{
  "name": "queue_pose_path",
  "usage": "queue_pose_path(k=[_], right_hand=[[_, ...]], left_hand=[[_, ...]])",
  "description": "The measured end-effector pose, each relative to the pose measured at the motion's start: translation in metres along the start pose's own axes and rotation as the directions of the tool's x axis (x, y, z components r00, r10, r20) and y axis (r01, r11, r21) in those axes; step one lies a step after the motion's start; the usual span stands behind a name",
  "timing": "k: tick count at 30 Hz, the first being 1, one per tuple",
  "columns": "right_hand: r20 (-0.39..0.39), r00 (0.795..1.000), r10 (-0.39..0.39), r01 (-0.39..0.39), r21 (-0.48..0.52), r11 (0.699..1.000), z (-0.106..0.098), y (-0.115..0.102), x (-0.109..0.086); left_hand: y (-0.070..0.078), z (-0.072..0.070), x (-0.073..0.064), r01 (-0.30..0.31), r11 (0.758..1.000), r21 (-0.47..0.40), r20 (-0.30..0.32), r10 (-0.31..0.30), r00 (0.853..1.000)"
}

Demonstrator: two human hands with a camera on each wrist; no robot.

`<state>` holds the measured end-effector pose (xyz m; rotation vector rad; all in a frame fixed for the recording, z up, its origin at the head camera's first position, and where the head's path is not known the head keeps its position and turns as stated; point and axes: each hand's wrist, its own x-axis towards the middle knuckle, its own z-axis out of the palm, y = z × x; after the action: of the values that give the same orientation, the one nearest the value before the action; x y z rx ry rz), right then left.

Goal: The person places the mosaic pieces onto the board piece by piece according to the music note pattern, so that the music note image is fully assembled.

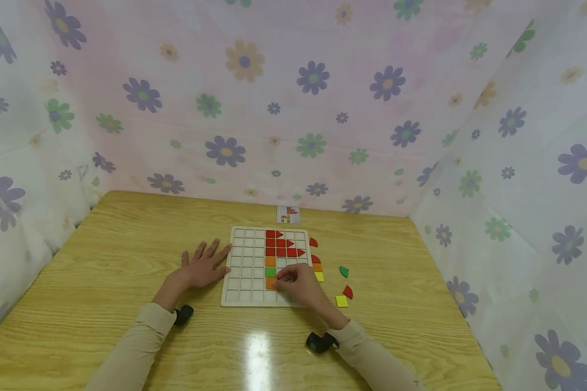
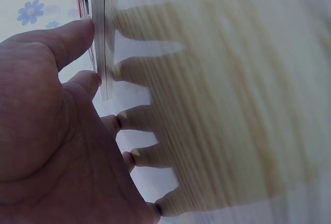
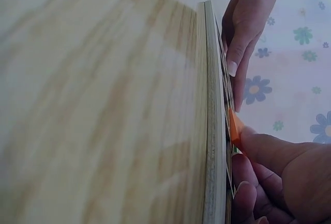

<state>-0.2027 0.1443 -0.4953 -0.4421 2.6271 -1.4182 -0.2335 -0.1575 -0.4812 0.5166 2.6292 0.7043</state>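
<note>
A square wooden grid board [image 1: 246, 285] lies on the table. My right hand [image 1: 300, 285] pinches an orange square tile [image 3: 235, 130] between thumb and fingers, low in the column under the red tiles. In the right wrist view that tile stands tilted against the board's face. Just above it in the column are a green square tile [image 1: 270, 271] and another orange tile [image 1: 270, 261]. Three rows of red tiles [image 1: 276, 252], each ending in a point, fill cells farther up. My left hand [image 1: 203, 267] rests with spread fingers at the board's left edge, thumb and index fingertip touching it.
Right of the board lie loose tiles: a green quarter-round [image 1: 344, 271], a red quarter-round [image 1: 348, 292], a yellow square [image 1: 341, 301] and several more along its edge. A small pattern card [image 1: 295, 218] lies behind the board. Flowered cloth [image 1: 254, 108] encloses the table [image 1: 127, 233].
</note>
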Motion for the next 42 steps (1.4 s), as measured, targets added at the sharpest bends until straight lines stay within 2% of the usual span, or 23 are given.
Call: queue_pose_path(k=[9, 14, 24, 34, 42], right_hand=[[0.005, 1.000, 0.018, -0.018, 0.002, 1.000, 0.000, 0.001, 0.003], [0.004, 1.000, 0.009, -0.009, 0.018, 1.000, 0.000, 0.001, 0.003], [-0.001, 1.000, 0.022, -0.022, 0.029, 0.999, 0.000, -0.001, 0.002], [-0.009, 1.000, 0.027, -0.026, 0.013, 1.000, 0.001, -0.002, 0.002], [0.003, 1.000, -0.021, 0.021, -0.008, 1.000, 0.000, -0.004, -0.001]], left_hand=[[-0.001, 0.001, 0.000, -0.005, 1.000, -0.019, 0.000, 0.005, 1.000], [-0.001, 0.001, 0.001, -0.002, 1.000, -0.001, -0.001, 0.002, 1.000], [-0.016, 0.010, 0.008, -0.027, 1.000, 0.010, -0.025, 0.027, 0.999], [-0.016, 0.009, 0.008, -0.028, 1.000, 0.004, -0.023, 0.028, 0.999], [-0.016, 0.010, 0.009, -0.031, 1.000, 0.000, -0.025, 0.031, 0.999]])
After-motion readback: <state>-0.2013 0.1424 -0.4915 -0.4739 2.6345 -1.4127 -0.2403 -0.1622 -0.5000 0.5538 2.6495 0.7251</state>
